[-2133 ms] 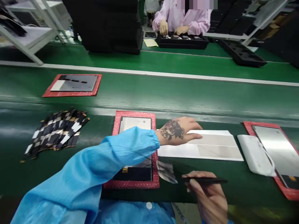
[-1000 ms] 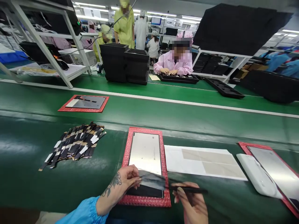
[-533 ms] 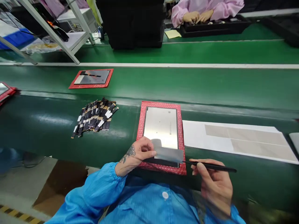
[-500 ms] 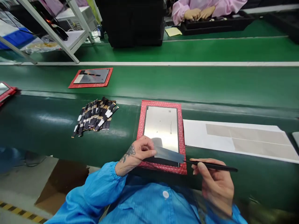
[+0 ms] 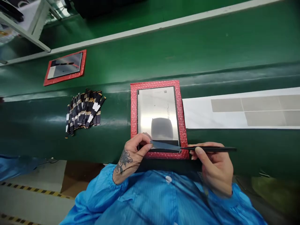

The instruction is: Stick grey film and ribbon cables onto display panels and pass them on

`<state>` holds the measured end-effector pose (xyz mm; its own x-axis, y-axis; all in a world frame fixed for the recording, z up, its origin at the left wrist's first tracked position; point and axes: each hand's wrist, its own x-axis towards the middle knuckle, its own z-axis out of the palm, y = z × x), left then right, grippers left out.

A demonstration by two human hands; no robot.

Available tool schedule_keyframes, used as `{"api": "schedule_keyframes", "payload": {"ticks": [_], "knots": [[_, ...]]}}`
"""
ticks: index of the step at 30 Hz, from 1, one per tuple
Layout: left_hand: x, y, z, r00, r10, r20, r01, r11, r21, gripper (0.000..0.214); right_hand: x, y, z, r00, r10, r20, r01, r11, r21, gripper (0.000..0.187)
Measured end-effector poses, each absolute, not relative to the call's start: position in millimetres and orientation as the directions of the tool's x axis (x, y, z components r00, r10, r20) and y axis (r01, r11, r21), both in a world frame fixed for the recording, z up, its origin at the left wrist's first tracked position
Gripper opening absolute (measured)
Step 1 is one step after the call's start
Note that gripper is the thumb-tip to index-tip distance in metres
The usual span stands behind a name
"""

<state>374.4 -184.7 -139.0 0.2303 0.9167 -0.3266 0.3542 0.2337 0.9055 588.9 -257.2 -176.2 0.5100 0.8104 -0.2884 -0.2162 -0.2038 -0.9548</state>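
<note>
A flat screen panel [image 5: 147, 109] with a silvery back lies on a red bubble-wrap sheet [image 5: 134, 109] in front of me. Over its near edge, a thin bluish-grey strip of film [image 5: 166, 146] stretches between my hands. My left hand [image 5: 137, 148] pinches the strip's left end between thumb and forefinger. Closed round black tweezers [image 5: 211, 149], my right hand [image 5: 214, 162] has their tip at the strip's right end. Whether the strip touches the panel I cannot tell.
Left of the panel lies a pile of black flex cables [image 5: 84, 111]. Farther back, another panel [image 5: 67, 67] rests on red bubble wrap with a cable on it. A white backing sheet [image 5: 199, 115] bearing grey film strips is on the right. A white rack [image 5: 30, 34] stands at upper left.
The view has tilted down and turned. Both hands have brought the strip closer to the panel's near edge, now nearly level along it. The grips look the same.
</note>
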Motion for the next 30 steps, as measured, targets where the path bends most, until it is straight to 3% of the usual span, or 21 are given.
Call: {"api": "schedule_keyframes", "payload": {"ticks": [5, 9, 20, 30], "knots": [[376.6, -193.5, -145.5, 0.174, 0.912, -0.372, 0.396, 0.281, 0.874, 0.010, 586.6, -255.5, -173.6, 0.529, 0.810, -0.253, -0.160, -0.198, -0.967, 0.025], [379.4, -201.5, -151.9, 0.110, 0.934, -0.340, 0.357, 0.282, 0.890, 0.031, 584.1, -260.5, -180.8, 0.530, 0.813, -0.242, -0.105, -0.220, -0.970, 0.027], [375.2, -209.1, -165.4, 0.165, 0.972, -0.165, 0.567, 0.043, 0.822, 0.022, 587.8, -273.5, -197.4, 0.479, 0.867, -0.133, 0.062, -0.185, -0.981, 0.021], [379.6, -204.8, -161.8, 0.143, 0.970, -0.196, 0.613, 0.069, 0.787, 0.021, 587.6, -276.3, -205.1, 0.466, 0.874, -0.138, 0.108, -0.211, -0.972, 0.017]]}}
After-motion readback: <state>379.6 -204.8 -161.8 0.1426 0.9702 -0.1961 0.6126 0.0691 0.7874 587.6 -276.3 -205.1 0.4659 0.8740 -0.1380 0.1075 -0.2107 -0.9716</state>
